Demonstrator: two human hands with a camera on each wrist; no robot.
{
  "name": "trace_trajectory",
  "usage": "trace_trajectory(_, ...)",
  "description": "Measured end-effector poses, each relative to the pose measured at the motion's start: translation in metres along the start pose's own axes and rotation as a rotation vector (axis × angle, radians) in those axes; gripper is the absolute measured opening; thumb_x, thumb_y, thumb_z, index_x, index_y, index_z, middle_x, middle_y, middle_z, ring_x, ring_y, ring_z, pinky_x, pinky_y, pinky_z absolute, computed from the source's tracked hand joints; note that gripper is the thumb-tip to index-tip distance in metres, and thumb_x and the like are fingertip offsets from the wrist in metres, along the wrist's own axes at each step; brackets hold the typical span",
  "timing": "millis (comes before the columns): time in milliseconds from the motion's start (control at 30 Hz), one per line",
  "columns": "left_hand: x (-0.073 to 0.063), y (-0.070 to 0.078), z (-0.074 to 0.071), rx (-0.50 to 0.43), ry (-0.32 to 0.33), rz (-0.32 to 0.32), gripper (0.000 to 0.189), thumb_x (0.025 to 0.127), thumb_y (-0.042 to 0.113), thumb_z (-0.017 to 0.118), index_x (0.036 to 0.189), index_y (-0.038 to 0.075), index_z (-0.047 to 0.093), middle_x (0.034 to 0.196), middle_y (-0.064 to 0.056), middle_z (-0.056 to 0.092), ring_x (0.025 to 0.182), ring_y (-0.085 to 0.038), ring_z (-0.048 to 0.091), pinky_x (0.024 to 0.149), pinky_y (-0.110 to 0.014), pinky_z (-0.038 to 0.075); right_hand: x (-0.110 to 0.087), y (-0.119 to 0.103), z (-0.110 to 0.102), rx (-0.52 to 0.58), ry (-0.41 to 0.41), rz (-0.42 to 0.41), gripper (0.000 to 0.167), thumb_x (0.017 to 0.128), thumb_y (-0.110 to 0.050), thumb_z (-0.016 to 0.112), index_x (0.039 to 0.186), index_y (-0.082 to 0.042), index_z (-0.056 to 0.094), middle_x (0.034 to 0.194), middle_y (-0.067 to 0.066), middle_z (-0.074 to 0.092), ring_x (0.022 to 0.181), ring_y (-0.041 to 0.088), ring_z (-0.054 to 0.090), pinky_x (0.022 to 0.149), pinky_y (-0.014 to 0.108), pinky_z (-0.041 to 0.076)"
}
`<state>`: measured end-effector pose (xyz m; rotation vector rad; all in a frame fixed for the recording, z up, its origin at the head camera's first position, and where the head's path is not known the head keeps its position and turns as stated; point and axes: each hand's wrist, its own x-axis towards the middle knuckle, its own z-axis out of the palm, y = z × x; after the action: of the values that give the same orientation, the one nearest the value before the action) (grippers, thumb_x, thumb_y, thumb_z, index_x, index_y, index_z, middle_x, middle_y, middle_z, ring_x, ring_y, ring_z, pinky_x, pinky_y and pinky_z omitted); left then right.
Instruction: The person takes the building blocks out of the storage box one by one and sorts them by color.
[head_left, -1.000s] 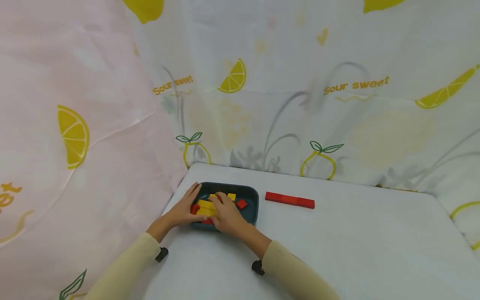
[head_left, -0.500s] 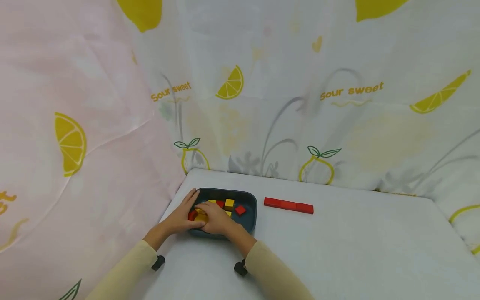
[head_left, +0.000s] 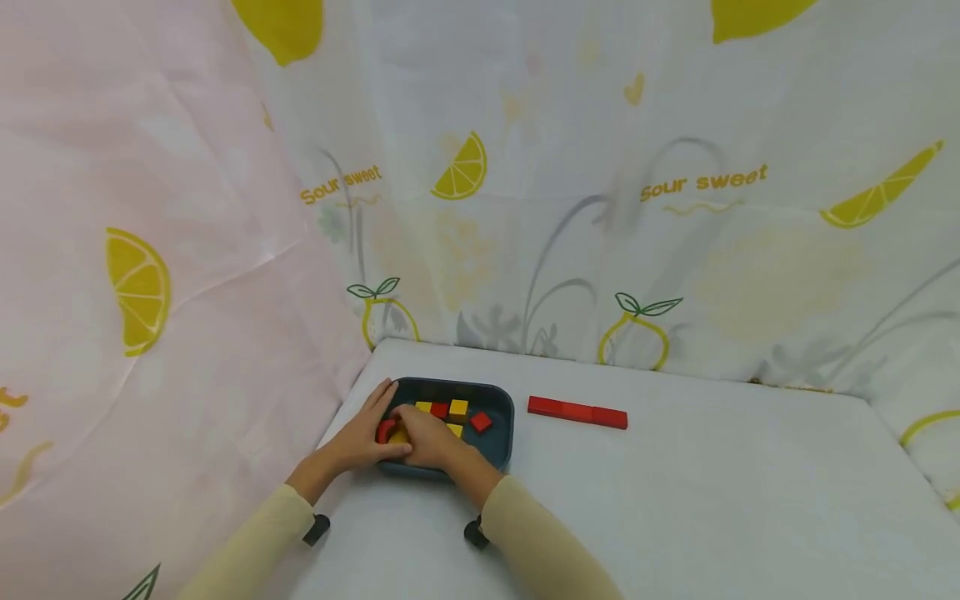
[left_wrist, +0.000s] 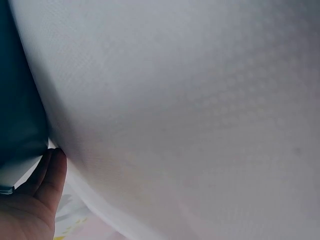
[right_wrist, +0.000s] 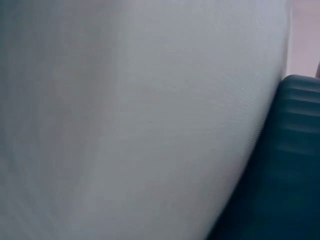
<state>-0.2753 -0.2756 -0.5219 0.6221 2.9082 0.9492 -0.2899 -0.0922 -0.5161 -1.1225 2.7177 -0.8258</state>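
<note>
Left hand, fingers straight, touches one dark tray on the counter; inside, one curved red piece, right hand curled round a yellow block, three yellow cubes, two red cubes; rightmost, three red blocks aligned.

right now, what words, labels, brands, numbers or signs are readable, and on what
"Sour sweet": back cloth, near the left corner.
"Sour sweet": same cloth, right of middle.
Orange lettering on pink cloth: cut off at the left edge, not readable whole.
None legible on the tray or blocks.
</note>
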Motion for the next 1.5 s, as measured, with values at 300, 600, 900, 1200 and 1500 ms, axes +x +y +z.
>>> trace_trajectory(300, 0.003, -0.001, -0.004, 0.008, 0.007, -0.001, 0.118, 0.079, 0.053, 0.077, 0.159, 0.004, 0.006, 0.165, -0.023, 0.006, 0.149, -0.043, 0.020, 0.114, -0.065, 0.028, -0.001, 0.003, -0.005, 0.074, 0.044, 0.063, 0.072, 0.080, -0.031, 0.082, 0.142, -0.017, 0.050, 0.126, 0.008, 0.046, 0.101, 0.014, 0.055, 0.088, 0.020, 0.052)
trace_trajectory(600, -0.001, -0.001, 0.001, 0.008, 0.011, -0.009, 0.114, 0.079, 0.052, 0.077, 0.159, 0.006, 0.010, 0.165, -0.022, 0.007, 0.148, -0.043, 0.021, 0.113, -0.066, 0.029, -0.002, 0.003, -0.001, 0.041, 0.076, 0.062, 0.066, 0.078, -0.032, 0.084, 0.133, -0.010, 0.054, 0.122, 0.005, 0.060, 0.101, 0.012, 0.057, 0.091, 0.019, 0.051)
trace_trajectory(900, 0.001, 0.001, -0.001, 0.000, 0.010, -0.008, 0.116, 0.076, 0.052, 0.079, 0.159, 0.007, 0.011, 0.165, -0.021, 0.006, 0.148, -0.044, 0.022, 0.112, -0.067, 0.029, -0.003, 0.003, -0.004, 0.087, 0.103, 0.114, 0.064, 0.077, -0.033, 0.085, 0.130, -0.014, 0.053, 0.122, 0.005, 0.060, 0.100, 0.014, 0.059, 0.089, 0.022, 0.054)
trace_trajectory(1200, -0.002, -0.002, 0.003, 0.014, -0.019, -0.015, 0.113, 0.079, 0.055, 0.076, 0.159, 0.007, 0.011, 0.165, -0.022, 0.006, 0.147, -0.047, 0.023, 0.109, -0.069, 0.032, -0.006, 0.009, 0.002, 0.071, 0.188, 0.103, 0.045, 0.079, -0.035, 0.084, 0.119, -0.020, 0.071, 0.114, 0.004, 0.064, 0.100, 0.014, 0.058, 0.082, 0.019, 0.051)
trace_trajectory(1500, 0.002, -0.004, 0.001, 0.024, -0.013, -0.015, 0.114, 0.080, 0.054, 0.076, 0.160, 0.008, 0.009, 0.165, -0.020, 0.004, 0.148, -0.045, 0.022, 0.109, -0.069, 0.032, -0.004, 0.010, -0.001, 0.169, 0.262, 0.081, 0.047, 0.081, -0.039, 0.080, 0.120, -0.014, 0.072, 0.115, 0.008, 0.063, 0.101, 0.018, 0.060, 0.082, 0.020, 0.052)
